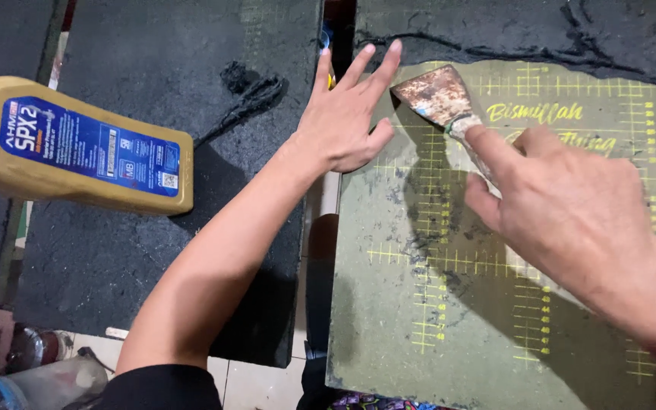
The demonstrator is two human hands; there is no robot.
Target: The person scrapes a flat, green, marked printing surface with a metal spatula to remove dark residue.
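My right hand [563,201] grips a rusty scraper [438,95] by its handle, index finger stretched along it, with the blade laid against a green cutting mat [434,304] marked with a yellow grid. Black grime covers the mat's upper part. My left hand [343,114] lies flat with its fingers spread, pressing on the mat's left edge beside the blade, partly over a black sheet [153,258].
A gold plastic bottle with a blue label [77,148] lies on its side on the black sheet at the left. Plastic bottles [32,372] and a cloth sit at the lower left on a tiled floor. A torn black layer [525,30] covers the mat's far side.
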